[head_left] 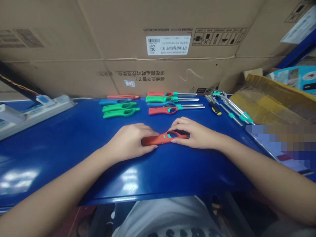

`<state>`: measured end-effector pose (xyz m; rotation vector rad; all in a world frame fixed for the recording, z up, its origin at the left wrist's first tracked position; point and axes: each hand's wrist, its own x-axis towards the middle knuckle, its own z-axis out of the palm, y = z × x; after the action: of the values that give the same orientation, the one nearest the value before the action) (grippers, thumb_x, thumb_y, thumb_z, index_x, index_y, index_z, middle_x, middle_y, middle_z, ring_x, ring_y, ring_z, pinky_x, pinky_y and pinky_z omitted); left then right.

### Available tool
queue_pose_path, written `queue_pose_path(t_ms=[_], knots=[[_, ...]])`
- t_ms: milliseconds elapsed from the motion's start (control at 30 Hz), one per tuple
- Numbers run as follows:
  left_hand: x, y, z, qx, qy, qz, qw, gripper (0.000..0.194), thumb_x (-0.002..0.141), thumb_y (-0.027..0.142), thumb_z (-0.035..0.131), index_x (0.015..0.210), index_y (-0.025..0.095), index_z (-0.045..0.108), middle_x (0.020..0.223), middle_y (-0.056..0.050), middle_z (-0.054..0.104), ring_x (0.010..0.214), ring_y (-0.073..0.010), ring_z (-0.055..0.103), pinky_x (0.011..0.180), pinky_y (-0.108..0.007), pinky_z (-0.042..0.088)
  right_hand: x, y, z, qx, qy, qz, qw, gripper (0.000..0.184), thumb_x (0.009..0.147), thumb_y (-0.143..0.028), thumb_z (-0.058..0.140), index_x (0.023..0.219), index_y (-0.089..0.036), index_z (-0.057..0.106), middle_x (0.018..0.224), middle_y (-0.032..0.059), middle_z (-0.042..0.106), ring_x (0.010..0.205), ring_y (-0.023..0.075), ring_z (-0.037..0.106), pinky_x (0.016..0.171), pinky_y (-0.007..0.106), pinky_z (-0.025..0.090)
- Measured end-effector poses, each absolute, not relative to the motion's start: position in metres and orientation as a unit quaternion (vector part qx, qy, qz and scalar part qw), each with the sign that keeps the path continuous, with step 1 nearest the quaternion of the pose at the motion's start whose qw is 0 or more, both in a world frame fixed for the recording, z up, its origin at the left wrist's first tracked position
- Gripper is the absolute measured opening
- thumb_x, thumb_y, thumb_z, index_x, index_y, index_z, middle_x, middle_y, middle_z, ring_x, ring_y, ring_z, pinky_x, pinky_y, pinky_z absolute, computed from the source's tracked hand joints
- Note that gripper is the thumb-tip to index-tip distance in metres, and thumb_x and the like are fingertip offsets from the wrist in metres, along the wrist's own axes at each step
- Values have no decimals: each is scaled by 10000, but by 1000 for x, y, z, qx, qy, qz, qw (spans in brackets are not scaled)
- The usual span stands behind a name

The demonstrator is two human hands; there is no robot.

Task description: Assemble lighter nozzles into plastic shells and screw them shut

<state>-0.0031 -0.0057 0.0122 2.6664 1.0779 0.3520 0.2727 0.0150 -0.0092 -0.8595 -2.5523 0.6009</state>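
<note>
Past the rounded near edge of the glossy blue metal surface point(74, 131), your left hand point(129, 142) and right hand point(195, 133) clamp both ends of a smooth, curved red plastic utility lighter point(158, 139), with slim green, red and blue lighters point(170, 98) lined up farther off before a creased cardboard carton point(98, 42).

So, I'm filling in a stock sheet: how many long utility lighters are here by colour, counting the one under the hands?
Red utility lighters: 4
Green utility lighters: 3
Blue utility lighters: 2
Total: 9
</note>
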Motion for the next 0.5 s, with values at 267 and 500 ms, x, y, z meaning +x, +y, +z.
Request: queue_pose_path(t_ms=[267, 500], knots=[[-3, -6, 11, 909, 380, 119, 123, 243, 886, 352, 683, 1100, 248, 733, 1076, 10, 752, 972, -200, 686, 785, -298, 497, 273, 15, -11, -313, -912, 193, 180, 327, 928, -394, 659, 1180, -190, 697, 1139, 102, 650, 1079, 240, 586, 971, 415, 476], [-3, -6, 8, 910, 385, 109, 106, 248, 876, 339, 717, 1112, 268, 746, 1085, 18, 747, 991, -194, 690, 778, -287, 512, 271, 13, -9, -323, -922, 147, 151, 358, 920, -401, 673, 1200, -180, 701, 1130, 110, 647, 1050, 251, 590, 934, 408, 482]])
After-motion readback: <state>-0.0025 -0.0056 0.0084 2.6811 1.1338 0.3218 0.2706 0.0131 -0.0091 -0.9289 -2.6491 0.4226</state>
